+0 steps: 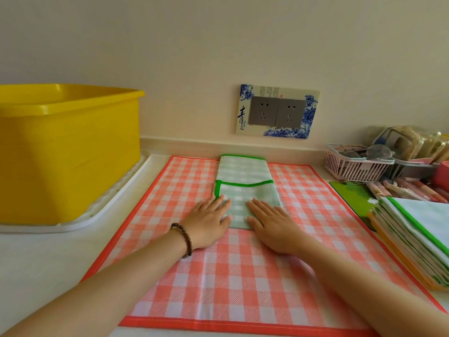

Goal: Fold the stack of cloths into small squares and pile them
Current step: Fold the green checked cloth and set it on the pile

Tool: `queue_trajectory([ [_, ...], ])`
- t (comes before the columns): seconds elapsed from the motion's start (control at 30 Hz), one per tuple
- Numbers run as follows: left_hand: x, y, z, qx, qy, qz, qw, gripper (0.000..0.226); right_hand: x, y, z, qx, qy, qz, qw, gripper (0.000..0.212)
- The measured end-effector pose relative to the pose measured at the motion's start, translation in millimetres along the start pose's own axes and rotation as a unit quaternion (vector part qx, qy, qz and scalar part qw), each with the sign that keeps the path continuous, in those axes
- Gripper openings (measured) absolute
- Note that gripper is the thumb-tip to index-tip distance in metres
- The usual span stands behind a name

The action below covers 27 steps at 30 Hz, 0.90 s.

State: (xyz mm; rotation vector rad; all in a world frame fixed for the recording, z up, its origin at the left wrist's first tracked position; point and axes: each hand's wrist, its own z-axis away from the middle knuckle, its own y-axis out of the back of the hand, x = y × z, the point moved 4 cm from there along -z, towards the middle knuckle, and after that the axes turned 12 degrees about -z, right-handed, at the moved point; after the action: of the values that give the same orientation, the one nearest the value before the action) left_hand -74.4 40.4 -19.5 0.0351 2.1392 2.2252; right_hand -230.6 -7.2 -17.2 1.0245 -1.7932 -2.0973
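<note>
an orange checked cloth [243,276] lies spread on the counter [48,263], yellow tub [65,154] at 9 o'clock, stack of cloths [418,234] at 3 o'clock. toward 12 o'clock on it lies a folded green cloth [245,181]; left hand [209,222] and right hand [274,227] press its near end, fingers straight.

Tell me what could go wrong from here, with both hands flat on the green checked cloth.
1. The green checked cloth lies on the spread orange checked cloth; the left hand and right hand could drag or pinch up both layers when folding next.
2. Its folded-over edge looks wavy, not straight, so the final square may come out skewed.
3. The right forearm passes close to the stack of cloths and might nudge it.
</note>
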Motion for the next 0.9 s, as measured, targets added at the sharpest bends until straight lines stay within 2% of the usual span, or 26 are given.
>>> queue_trajectory([
  [0.3,0.2,0.7,3.3,-0.006,0.0,-0.005,1.0,0.054,51.5,19.6,21.3,-0.039,-0.037,0.02,0.998,0.058],
  [0.4,1.9,2.4,4.1,-0.006,0.001,-0.004,1.0,0.054,53.5,22.6,20.7,-0.047,-0.035,-0.013,0.998,0.057],
  [0.53,2.5,2.4,5.2,-0.002,-0.001,0.003,1.0,0.054,47.8,38.7,32.0,0.032,0.021,-0.092,0.995,0.053],
  [0.73,1.9,1.7,6.0,0.016,-0.001,0.024,1.0,0.055,35.7,52.9,49.1,0.009,0.089,0.036,0.995,0.05],
  [0.9,2.0,7.8,8.9,0.058,0.0,0.052,0.997,0.061,17.8,61.2,46.3,-0.007,0.115,0.182,0.976,0.048],
])
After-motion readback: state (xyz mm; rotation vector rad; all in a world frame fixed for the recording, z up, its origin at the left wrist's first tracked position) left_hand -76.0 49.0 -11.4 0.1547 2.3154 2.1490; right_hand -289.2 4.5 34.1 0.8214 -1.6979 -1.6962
